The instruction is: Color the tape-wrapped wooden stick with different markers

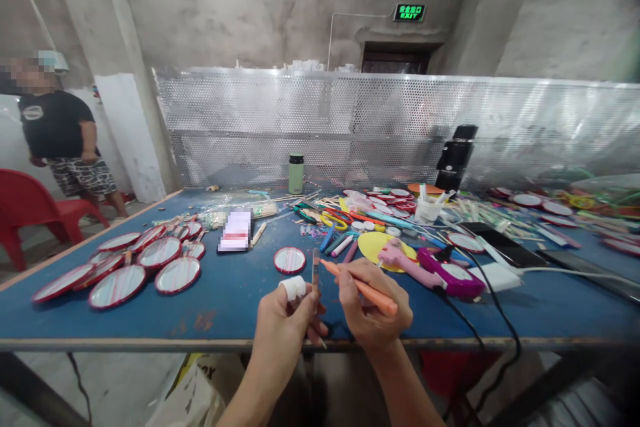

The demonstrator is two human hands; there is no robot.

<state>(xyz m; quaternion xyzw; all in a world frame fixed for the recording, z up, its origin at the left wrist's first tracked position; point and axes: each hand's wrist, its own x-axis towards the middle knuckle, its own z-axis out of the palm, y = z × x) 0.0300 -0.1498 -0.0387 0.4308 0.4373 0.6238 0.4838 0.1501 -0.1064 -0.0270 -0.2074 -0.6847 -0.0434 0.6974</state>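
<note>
Left hand: the left hand (290, 320) is raised over the near edge of the surface (235, 313), its thumb and fingers pinching the stick; a white wrap (293, 288) sits around one finger.
Stick: the stick (315, 273) is flat and narrow, nearly upright, its upper part clear of the left hand, just beside the pen tip.
Right hand: the right hand (375, 303) has its fingers closed around the pen in a writing grip.
Pen: the pen (367, 288) is orange and slants, its tip toward the stick; whether they touch, I cannot tell.
Beyond the hands: one red-rimmed disc (289, 260) lies flat, near the stick.
Left side: a pile of discs (135, 263), some overlapping; right of it, a phone (236, 230), its screen lit and blurred out.
Right side: a yellow round (367, 247) partly under a pink and purple corded tool (453, 273); farther right, a dark phone (505, 243).
Back: a green bottle (295, 175) and a black bottle (455, 160) before a perforated screen (300, 107); a white cup (428, 211) nearer.
Far left: a person (63, 127) standing behind a red chair (45, 213).
</note>
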